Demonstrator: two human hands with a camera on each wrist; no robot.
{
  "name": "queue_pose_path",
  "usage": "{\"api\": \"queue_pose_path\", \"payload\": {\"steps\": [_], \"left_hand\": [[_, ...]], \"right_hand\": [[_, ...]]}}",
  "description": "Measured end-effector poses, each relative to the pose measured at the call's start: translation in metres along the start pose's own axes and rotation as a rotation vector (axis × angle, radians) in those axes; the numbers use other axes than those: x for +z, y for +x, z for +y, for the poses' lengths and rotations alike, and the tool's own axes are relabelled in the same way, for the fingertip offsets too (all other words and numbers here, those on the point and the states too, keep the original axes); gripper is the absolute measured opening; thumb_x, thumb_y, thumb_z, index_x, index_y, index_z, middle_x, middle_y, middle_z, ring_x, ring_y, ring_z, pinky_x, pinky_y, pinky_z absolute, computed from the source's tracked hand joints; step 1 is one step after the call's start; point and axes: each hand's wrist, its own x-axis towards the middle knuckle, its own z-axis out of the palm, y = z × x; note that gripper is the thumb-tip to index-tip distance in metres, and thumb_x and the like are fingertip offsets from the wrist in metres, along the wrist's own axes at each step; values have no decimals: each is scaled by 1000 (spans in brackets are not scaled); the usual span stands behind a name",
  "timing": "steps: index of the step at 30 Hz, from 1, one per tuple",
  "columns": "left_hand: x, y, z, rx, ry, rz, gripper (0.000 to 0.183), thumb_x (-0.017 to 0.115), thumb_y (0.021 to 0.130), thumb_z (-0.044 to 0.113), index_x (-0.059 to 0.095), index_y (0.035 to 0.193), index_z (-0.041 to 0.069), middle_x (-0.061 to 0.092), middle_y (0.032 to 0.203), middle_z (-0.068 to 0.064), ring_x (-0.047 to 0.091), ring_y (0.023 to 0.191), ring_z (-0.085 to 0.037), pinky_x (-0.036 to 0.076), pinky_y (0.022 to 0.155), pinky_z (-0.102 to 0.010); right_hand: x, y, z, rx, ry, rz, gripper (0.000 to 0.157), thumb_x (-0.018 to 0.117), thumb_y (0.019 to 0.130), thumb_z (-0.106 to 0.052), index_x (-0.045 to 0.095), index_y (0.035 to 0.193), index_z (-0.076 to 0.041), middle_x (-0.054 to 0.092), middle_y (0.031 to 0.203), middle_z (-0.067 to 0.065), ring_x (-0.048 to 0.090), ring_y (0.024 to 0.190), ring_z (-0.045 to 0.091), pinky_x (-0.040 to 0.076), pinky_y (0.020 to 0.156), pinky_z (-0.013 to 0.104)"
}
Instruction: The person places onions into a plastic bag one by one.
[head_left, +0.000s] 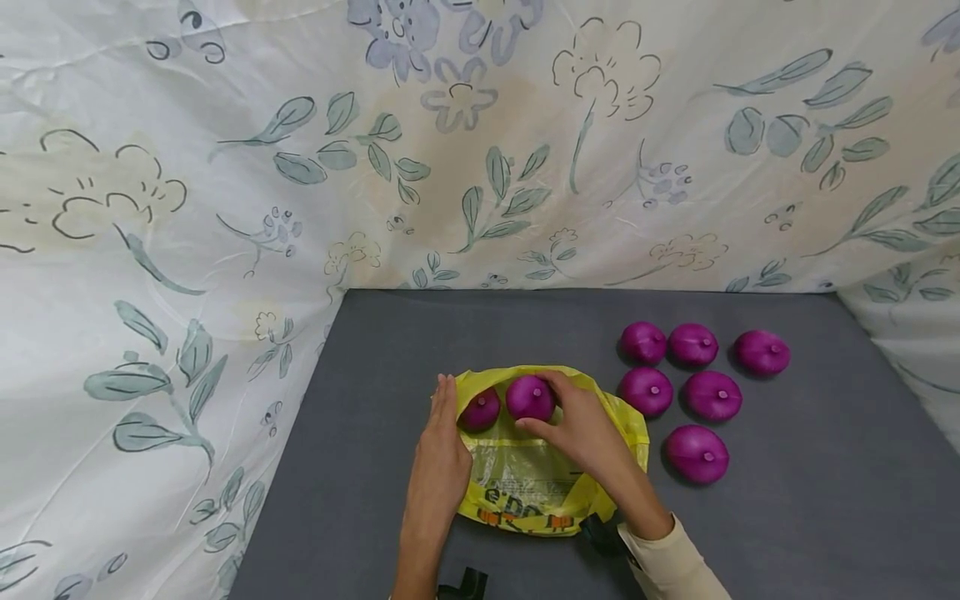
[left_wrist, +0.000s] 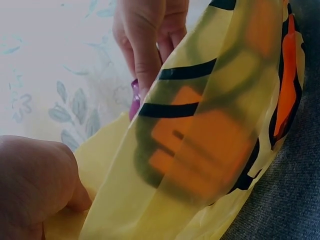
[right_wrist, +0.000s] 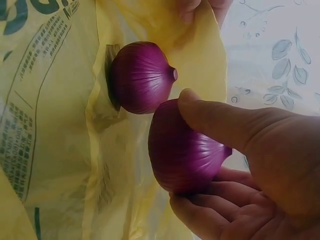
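A yellow printed plastic bag lies on the dark tabletop with its mouth open. My left hand holds the bag's left rim; in the left wrist view, the left thumb dips behind the yellow film. My right hand grips a shiny red onion at the bag's mouth, thumb on one side and fingers on the other. Another red onion rests inside the bag, left of the held one. The right wrist view has the held onion close beside the bagged onion.
Several more red onions sit in loose rows on the table right of the bag. A floral cloth hangs behind the grey tabletop and along its left side. Black wrist mounts show near the forearms.
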Motion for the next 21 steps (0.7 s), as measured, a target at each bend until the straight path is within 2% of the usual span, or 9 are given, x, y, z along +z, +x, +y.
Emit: {"api": "queue_pose_path", "payload": {"steps": [3, 6, 10, 15, 21], "left_hand": [[-1, 0, 0, 2, -6, 2, 69, 45, 103, -13, 27, 168, 4, 25, 173, -17, 31, 156, -39, 50, 74, -43], [-2, 1, 0, -7, -7, -10, 70, 45, 104, -13, 26, 169, 6, 24, 174, -14, 30, 157, -37, 49, 70, -40], [-3, 1, 0, -17, -6, -24, 70, 45, 105, -11, 25, 169, 8, 21, 174, -11, 29, 157, -35, 41, 60, -33], [-4, -1, -1, -17, -7, -27, 70, 45, 105, -11, 25, 169, 8, 23, 174, -13, 29, 157, -36, 37, 55, -30], [-6, -3, -2, -26, -14, -39, 73, 44, 104, -12, 22, 170, 11, 21, 175, -12, 27, 158, -33, 38, 57, -29]], "right_hand": [[1, 3, -1, 19, -3, -11, 80, 92, 85, -34, 56, 149, -4, 70, 135, 15, 71, 115, 30, 58, 94, 49], [4, 5, 0, 30, -13, -22, 80, 91, 85, -33, 55, 150, -3, 70, 134, 16, 71, 116, 31, 58, 95, 49], [10, 7, 4, 48, -28, -31, 79, 92, 85, -30, 55, 150, -4, 71, 133, 17, 71, 115, 32, 58, 94, 49], [16, 7, 8, 48, -23, -35, 78, 92, 85, -28, 55, 150, -5, 70, 133, 18, 71, 115, 34, 58, 93, 50], [20, 6, 10, 37, -33, -23, 77, 92, 85, -26, 55, 150, -6, 70, 132, 18, 71, 113, 34, 58, 92, 50]]}}
